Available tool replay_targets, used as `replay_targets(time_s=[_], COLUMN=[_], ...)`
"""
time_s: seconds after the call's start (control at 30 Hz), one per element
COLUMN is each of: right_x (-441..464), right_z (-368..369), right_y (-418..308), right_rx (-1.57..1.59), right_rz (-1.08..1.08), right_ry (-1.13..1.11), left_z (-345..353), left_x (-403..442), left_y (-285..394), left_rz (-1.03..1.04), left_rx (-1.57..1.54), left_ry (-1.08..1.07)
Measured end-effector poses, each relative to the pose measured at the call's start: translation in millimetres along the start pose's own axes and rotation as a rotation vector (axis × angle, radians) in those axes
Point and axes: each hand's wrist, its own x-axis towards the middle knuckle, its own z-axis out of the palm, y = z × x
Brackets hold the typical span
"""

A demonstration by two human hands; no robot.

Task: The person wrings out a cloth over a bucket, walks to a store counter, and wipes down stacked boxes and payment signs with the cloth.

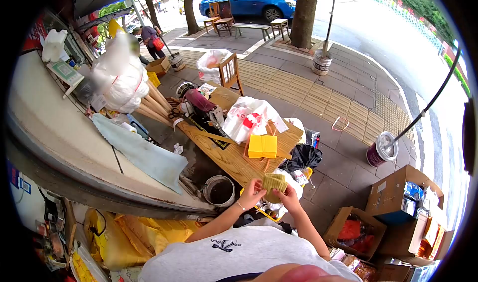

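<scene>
Left hand (251, 195): thumb and fingertips pinching the left edge of a paper sheaf (273, 183). Sheaf held up between the hands at the table's near end; probably light, limp, easily creased, loose sheets apt to slide, so side edges best for gripping. Right hand (290, 199) pinching its lower right edge. Around: bucket (219, 191), table (239, 165), white plastic bag (249, 108), yellow block (262, 146) crowding the tabletop, black bag (304, 156) beside it.

From the left hand (252, 194), bare tabletop (234, 162) offers passage at eleven o'clock, between the bucket (207, 192) at nine and yellow block (263, 146) at twelve.
</scene>
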Motion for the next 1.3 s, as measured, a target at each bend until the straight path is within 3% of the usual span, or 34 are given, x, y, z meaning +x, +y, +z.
replay_targets(time_s=[0.03, 0.1, 0.23, 0.3, 0.37, 0.5, 0.57, 0.7, 0.77, 0.8, 0.9, 1.0, 1.07, 1.2, 1.23, 1.3], right_x=[-0.9, 1.0, -6.8, -12.8, -23.8, -27.6, -32.2, -40.1, -43.0, -44.2, -48.5, -65.1, -70.9, -86.0, -89.8, -94.7], right_z=[0.2, -0.2, -2.9, 0.5, 1.9, 0.5, -7.5, -39.5, -49.4, -59.5, -85.6, -96.8, -93.6, -106.3, -101.8, -91.8], right_y=[-9.8, -23.4, -62.4, -73.5, -76.5, -55.3, -60.0, -46.6, -53.5, -53.1, -46.6, -49.9, -49.5, -39.4, -45.3, -54.8], right_rx=[-0.068, -0.225, -0.403, -0.422, -0.589, -0.437, -0.236, -0.111, 0.234, 0.327, 0.540, 0.434, 0.086, 0.100, 0.087, -0.059], right_rz=[-0.065, -0.080, -0.158, -0.273, -0.475, -0.325, -0.201, -0.075, -0.110, -0.021, 0.097, 0.116, 0.025, -0.126, -0.146, -0.164], right_ry=[0.073, 0.197, -0.052, -0.091, -0.061, 0.078, 0.084, 0.129, 0.221, 0.291, 0.333, 0.410, 0.597, 0.340, 0.272, 0.268], left_z=[11.6, 27.5, 42.9, 30.8, 31.8, 26.3, 34.6, 53.3, 57.9, 64.9, 57.9, 70.3, 73.0, 111.6, 116.5, 128.9], left_x=[-1.6, -2.7, 4.7, 7.4, 1.5, 3.8, 3.3, 0.9, -1.8, 4.0, 7.2, 15.0, 20.0, 14.1, 15.9, 9.2], left_y=[6.9, 22.8, 47.1, 56.9, 75.5, 52.0, 40.8, 42.9, 62.8, 57.5, 66.4, 70.5, 68.0, 80.0, 74.0, 82.7], left_rz=[0.069, 0.073, 0.144, 0.112, 0.036, 0.012, -0.006, -0.097, -0.325, -0.247, -0.290, -0.242, -0.224, -0.190, -0.138, -0.034], left_rx=[0.086, -0.049, -0.460, -0.280, -0.422, -0.346, -0.260, -0.468, -0.510, -0.816, -0.939, -0.822, -0.618, -0.511, -0.366, -0.276], left_ry=[0.183, 0.128, 0.025, 0.036, 0.018, -0.137, -0.100, -0.136, 0.002, 0.005, -0.056, -0.163, -0.214, -0.318, -0.375, -0.419])
